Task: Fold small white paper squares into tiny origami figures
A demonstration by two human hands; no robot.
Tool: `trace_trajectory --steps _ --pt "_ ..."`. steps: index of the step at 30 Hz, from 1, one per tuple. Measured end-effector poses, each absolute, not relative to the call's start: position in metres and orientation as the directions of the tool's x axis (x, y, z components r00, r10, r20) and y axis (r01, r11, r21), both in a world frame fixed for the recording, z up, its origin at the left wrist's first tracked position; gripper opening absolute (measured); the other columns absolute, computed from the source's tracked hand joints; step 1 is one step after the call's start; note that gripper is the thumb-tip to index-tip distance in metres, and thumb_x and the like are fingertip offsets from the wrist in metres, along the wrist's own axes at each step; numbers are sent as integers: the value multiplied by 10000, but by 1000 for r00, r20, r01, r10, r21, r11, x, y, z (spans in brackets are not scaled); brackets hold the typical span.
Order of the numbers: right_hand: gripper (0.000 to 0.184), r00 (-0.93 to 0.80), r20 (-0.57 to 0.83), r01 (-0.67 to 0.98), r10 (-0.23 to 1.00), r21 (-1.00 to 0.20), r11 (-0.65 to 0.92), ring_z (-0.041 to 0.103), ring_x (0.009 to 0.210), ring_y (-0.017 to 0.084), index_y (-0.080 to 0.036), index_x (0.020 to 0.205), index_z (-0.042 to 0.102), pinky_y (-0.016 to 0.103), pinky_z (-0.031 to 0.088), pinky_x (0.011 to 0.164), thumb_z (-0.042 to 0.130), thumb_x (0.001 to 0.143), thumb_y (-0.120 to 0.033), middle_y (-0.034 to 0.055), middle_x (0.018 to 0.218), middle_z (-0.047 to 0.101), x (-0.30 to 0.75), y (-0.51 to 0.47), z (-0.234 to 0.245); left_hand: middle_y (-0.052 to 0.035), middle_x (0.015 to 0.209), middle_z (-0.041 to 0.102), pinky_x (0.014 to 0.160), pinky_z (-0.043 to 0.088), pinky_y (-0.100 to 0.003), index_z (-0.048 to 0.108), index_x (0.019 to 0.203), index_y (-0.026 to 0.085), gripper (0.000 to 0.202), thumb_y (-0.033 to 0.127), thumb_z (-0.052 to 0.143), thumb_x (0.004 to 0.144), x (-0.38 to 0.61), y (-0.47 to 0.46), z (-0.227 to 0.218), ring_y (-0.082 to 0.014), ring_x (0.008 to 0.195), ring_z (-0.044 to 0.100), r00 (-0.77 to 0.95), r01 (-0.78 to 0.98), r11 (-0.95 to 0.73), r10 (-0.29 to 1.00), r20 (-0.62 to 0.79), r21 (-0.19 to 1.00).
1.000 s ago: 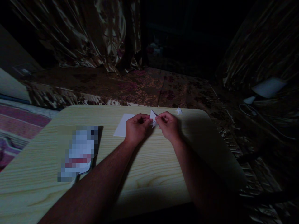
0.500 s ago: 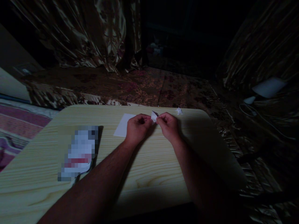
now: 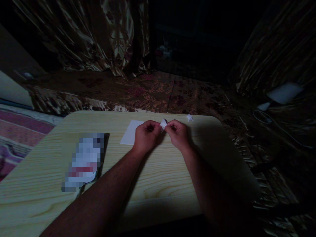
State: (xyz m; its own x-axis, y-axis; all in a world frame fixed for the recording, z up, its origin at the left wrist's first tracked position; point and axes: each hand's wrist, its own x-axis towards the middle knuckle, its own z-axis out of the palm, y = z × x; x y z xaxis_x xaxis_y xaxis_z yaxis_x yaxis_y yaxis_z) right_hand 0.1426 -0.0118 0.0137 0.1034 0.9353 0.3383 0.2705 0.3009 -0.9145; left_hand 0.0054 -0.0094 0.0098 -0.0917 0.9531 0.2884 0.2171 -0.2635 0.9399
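A small folded piece of white paper (image 3: 163, 124) with a pointed top is pinched between my two hands above the far half of the table. My left hand (image 3: 147, 134) grips its left side with thumb and fingertips. On the right side, my right hand (image 3: 177, 133) pinches it the same way; the fingers partly cover the paper. Flat beside my left hand lies a white paper sheet (image 3: 129, 133), its right part hidden by that hand. A small white folded paper star (image 3: 189, 117) sits near the far edge, right of my right hand.
The light wooden table (image 3: 163, 177) has a blurred-out, pixelated object (image 3: 85, 158) at left, near my left forearm. Beyond the far edge stands a ledge (image 3: 138, 90) covered in patterned cloth, with curtains (image 3: 118, 36) behind. A white lamp-like object (image 3: 283, 93) with a cord is at right.
The folded paper's tip has shifted slightly to the right and its tilt has changed a little. Both hands keep nearly the same place and grip.
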Motion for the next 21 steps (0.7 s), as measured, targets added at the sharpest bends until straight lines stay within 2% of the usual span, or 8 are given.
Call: trace_trajectory --steps 8,13,16,21 --pt "71 64 495 426 867 -799 425 524 648 119 -192 639 578 224 409 598 555 706 -197 -13 686 559 142 -10 9 -20 680 659 566 423 -204 677 759 138 191 319 618 744 5 -9 10 -110 595 547 -134 243 -267 943 305 933" --pt "92 77 413 342 907 -866 366 523 586 115 -196 672 584 221 415 565 552 740 -249 -27 621 565 140 -10 7 -29 711 675 591 436 -208 687 776 139 201 329 640 732 4 -6 9 -117 624 569 -150 204 -253 947 285 946" --pt "87 93 372 288 924 -898 332 528 560 112 -195 695 579 218 422 549 577 731 -274 -29 616 575 139 -10 6 -39 710 677 574 436 -212 694 794 135 220 335 673 704 3 -5 8 -119 606 571 -142 113 -212 964 227 971" --pt "109 94 343 297 935 -906 302 540 562 116 -194 706 575 212 412 523 580 732 -300 -23 623 586 140 -9 6 -47 697 684 547 436 -219 692 805 125 285 349 739 635 3 -5 9 -116 560 565 -99 -67 -103 990 97 992"
